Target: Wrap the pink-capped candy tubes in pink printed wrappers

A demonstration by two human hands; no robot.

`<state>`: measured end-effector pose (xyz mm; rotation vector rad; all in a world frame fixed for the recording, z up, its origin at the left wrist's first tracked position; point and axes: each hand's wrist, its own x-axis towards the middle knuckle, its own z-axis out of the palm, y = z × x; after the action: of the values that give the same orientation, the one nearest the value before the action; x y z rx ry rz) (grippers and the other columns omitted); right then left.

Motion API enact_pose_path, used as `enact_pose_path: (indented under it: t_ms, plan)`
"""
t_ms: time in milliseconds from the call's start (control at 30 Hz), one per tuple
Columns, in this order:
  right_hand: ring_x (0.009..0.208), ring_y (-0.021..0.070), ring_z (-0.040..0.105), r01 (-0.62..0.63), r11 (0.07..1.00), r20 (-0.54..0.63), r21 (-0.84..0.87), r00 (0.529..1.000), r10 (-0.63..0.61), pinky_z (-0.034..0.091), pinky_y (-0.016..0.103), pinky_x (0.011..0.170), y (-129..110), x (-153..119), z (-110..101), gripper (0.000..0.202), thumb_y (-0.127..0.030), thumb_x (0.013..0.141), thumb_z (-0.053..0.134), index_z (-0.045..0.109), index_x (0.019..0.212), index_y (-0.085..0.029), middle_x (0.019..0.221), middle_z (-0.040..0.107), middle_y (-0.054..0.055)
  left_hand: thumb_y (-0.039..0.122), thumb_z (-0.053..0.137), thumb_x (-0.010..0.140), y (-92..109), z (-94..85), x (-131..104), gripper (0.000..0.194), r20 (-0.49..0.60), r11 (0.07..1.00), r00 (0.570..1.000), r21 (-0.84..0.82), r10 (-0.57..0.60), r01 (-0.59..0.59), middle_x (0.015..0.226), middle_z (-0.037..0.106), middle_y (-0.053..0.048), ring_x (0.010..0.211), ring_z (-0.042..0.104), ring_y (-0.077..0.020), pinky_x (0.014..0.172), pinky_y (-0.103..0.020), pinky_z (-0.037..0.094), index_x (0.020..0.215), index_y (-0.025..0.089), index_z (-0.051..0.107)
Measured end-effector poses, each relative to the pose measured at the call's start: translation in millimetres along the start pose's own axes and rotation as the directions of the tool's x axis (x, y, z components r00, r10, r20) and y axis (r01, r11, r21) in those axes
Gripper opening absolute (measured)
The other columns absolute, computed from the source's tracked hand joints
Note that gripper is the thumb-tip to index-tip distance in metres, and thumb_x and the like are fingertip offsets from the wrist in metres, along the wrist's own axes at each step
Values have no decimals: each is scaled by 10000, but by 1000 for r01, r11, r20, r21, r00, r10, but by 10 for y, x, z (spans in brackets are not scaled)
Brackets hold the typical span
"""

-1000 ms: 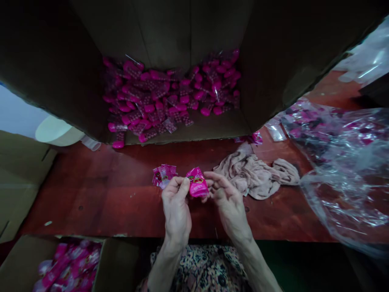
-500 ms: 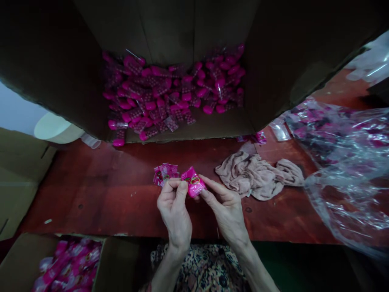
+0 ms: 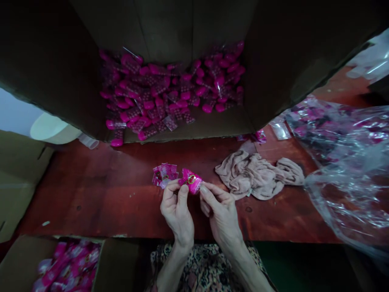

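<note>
The left hand (image 3: 179, 217) pinches the pink packet's (image 3: 192, 181) left end while the right hand (image 3: 223, 215), spread more loosely a second ago, now closes thumb and fingers at its right edge, apparently steadying it above the red table (image 3: 106, 198), before the carton (image 3: 221, 125).

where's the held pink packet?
Head view, below centre: the pink packet is held by left hand and right hand over the red table, right of the small pink pile.

Two hands (image 3: 179, 215), one held packet (image 3: 192, 181), one crumpled cloth (image 3: 258, 175).
</note>
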<state>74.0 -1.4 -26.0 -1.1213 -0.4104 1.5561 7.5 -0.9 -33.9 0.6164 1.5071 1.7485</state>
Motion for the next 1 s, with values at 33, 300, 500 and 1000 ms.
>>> enact_pose_path:
  t_ms: [33, 300, 500, 1000]
  plan:
    - [404, 36, 240, -18, 999, 1, 30, 1000, 18, 162, 182, 363, 1, 6, 0, 219, -319, 664, 725, 683, 776, -136, 497, 388, -67, 205, 625, 743, -11, -8, -1, 71, -1, 1000, 1000, 2, -5, 5, 750, 569, 25, 726, 530, -104, 725, -219, 414, 686, 186, 588]
    - [409, 32, 239, 3, 999, 11, 41, 1000, -3, 168, 177, 361, 59, 55, -15, 182, -317, 670, 719, 674, 726, -150, 519, 405, -59, 207, 638, 734, -71, -47, 28, 59, 4, 999, 1000, 32, -25, 25, 757, 575, 25, 729, 537, -100, 726, -216, 422, 698, 187, 596]
    - [391, 31, 246, -33, 996, 63, -86, 997, 39, 182, 181, 357, 92, 88, -24, 226, -358, 664, 716, 667, 682, -139, 497, 443, -53, 199, 644, 735, -82, -88, 63, 34, 27, 996, 999, 82, 18, -20, 778, 582, 21, 740, 548, -100, 726, -214, 429, 738, 193, 611]
    - [603, 121, 496, 183, 931, 143, -316, 979, -144, 398, 213, 573, 5, -63, 103, 143, -255, 745, 617, 643, 637, -166, 632, 583, -7, 182, 735, 600, 159, -160, 274, 128, -3, 980, 985, -102, -170, 169, 690, 564, 30, 655, 527, -84, 654, -200, 430, 630, 162, 612]
